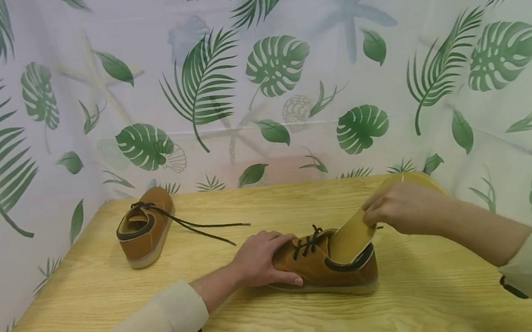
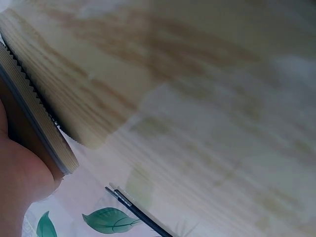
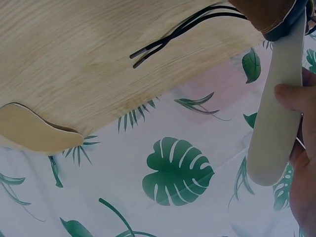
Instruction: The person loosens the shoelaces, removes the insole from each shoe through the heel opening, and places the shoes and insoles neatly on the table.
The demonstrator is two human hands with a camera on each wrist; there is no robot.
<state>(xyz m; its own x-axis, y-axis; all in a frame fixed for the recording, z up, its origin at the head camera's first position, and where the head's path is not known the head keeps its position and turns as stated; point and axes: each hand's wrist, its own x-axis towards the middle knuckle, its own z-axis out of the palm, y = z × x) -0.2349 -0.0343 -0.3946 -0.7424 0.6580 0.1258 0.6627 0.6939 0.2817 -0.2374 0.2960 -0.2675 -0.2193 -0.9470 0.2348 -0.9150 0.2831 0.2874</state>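
Observation:
A brown leather shoe with a dark padded collar and tied black laces lies on the table, its toe to the left. My left hand grips the toe, fingers over the top and thumb along the near side. With my right hand I pinch the upper end of a tan insole. The insole slants into the shoe opening; its lower part is hidden inside. In the right wrist view the pale underside of the insole shows, with the thumb pressed on it. The left wrist view catches the ridged edge of the shoe sole.
A matching brown shoe stands at the left, its long black laces trailing right over the wooden table. Another tan insole lies by the table's back edge, partly behind my right hand in the head view. A leaf-patterned cloth hangs behind.

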